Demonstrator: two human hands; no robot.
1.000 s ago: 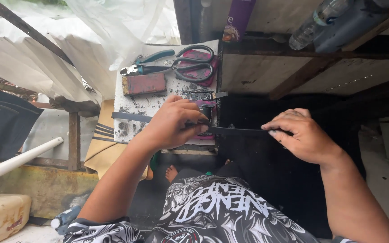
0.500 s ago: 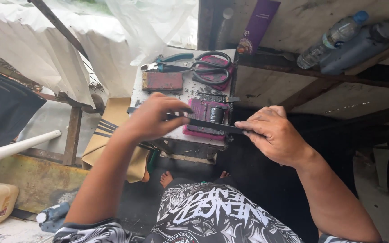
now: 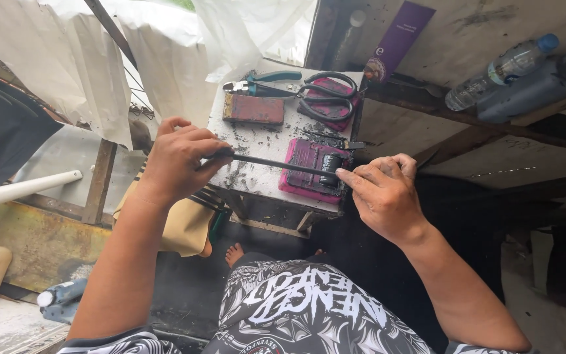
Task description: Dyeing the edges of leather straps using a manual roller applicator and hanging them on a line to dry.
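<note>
Head view, looking down past patterned shorts and a bare foot. Both hands work one thin dark rod (image 3: 276, 164), held level over a small white counter (image 3: 257, 180) dusted with black grit. Left hand (image 3: 181, 157): grip closed around the rod's left end, fingers curled over it, knuckles up. Right hand (image 3: 381, 193): fingertips (image 3: 345, 176) pinch the rod's right end, narrow grip, thumb and forefinger on it. The rod crosses the counter's near half and passes over a magenta block (image 3: 309, 169) lying at the near right corner; whether rod and block touch, cannot tell.

Farther back on the counter: a reddish-brown block (image 3: 253, 109) at the left, green-handled pliers (image 3: 263, 82) along the far edge, black-handled scissors (image 3: 325, 98) lying on a second magenta block (image 3: 335, 115).

Right of the counter, a stained board shelf carries a purple flat packet (image 3: 397, 36), a clear plastic bottle with blue cap (image 3: 499, 69) and a dark bottle (image 3: 532, 85) just beside it. Left side: white sheeting (image 3: 67, 59) hanging, a white pipe (image 3: 21, 190) below it, a tan cloth (image 3: 181, 226) under the left wrist.
</note>
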